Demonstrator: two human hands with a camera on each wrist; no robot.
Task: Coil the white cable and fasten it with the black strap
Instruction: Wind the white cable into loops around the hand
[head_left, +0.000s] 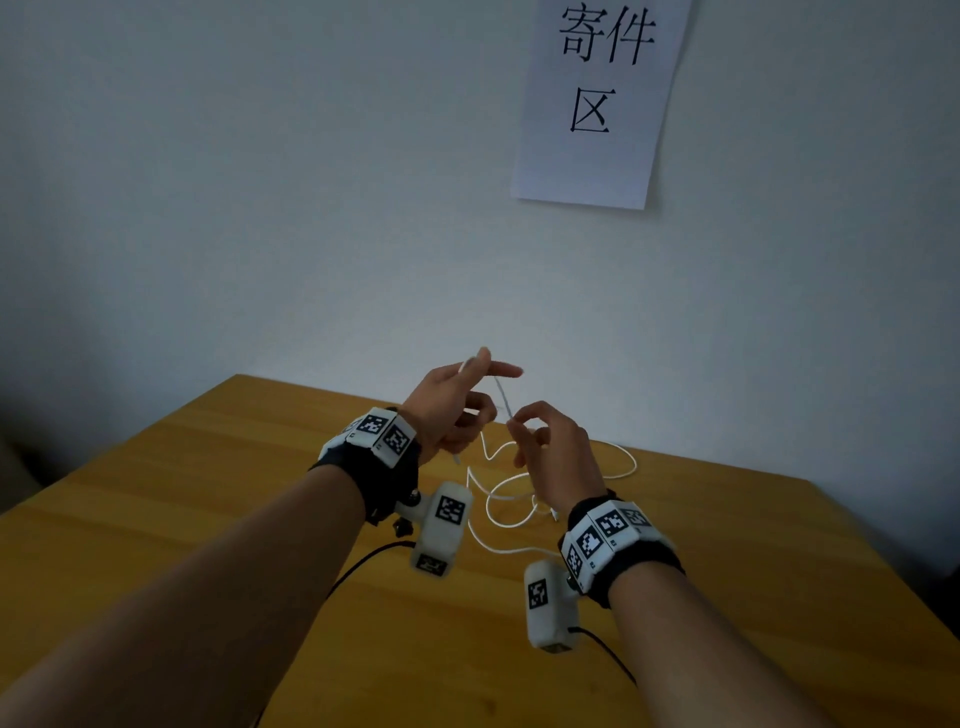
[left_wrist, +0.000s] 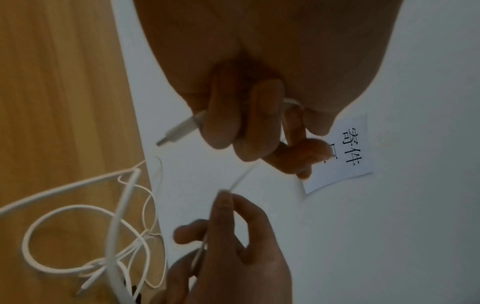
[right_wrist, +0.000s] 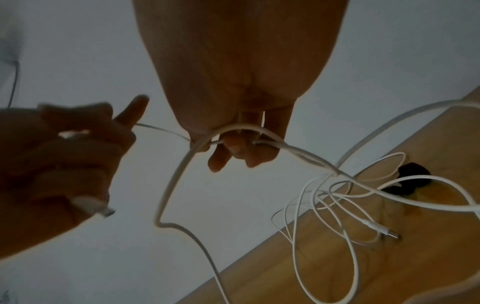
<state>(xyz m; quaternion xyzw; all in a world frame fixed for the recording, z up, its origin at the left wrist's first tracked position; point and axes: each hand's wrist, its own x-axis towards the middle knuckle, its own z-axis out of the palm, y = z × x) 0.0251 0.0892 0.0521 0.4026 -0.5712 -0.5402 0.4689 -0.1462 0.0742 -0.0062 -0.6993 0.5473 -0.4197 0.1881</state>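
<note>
Both hands are raised above the wooden table (head_left: 727, 571). My left hand (head_left: 457, 405) grips the white cable (head_left: 501, 397) near one end, and its plug (left_wrist: 179, 131) sticks out below the curled fingers. My right hand (head_left: 540, 441) pinches the same cable a short way along, with a taut stretch running between the hands. The remaining cable (right_wrist: 337, 195) hangs down in loose tangled loops onto the table, its other plug (right_wrist: 381, 230) lying there. The black strap (right_wrist: 407, 179) lies on the table under the loops.
A white wall stands right behind the table, with a paper sign (head_left: 597, 98) taped to it. Black wires (head_left: 363, 566) run from the wrist cameras across the table's near part.
</note>
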